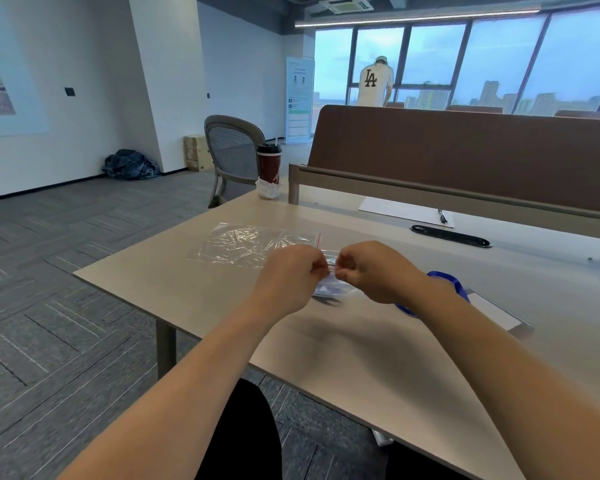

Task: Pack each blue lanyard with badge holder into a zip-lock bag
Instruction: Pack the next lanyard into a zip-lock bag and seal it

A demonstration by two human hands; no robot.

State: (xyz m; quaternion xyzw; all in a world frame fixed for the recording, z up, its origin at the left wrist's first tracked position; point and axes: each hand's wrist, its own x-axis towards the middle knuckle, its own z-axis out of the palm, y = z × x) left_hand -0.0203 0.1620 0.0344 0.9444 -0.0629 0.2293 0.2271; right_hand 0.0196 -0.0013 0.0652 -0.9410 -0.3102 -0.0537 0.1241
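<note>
My left hand (293, 271) and my right hand (373, 270) meet over the middle of the table, both with curled fingers pinching the red-striped top edge of a small zip-lock bag (333, 287). The bag hangs below my fingers; what it holds is blurred. A blue lanyard (449, 282) curls on the table just behind my right wrist, joined to a clear badge holder (496, 311) lying flat to its right. Several empty zip-lock bags (246, 245) lie spread out beyond my left hand.
A dark red cup (269, 166) with a straw stands at the table's far left corner. A white sheet (404, 209) with a pen lies by the desk divider (430, 190). A grey chair (234, 152) stands behind the table. A person stands at the window.
</note>
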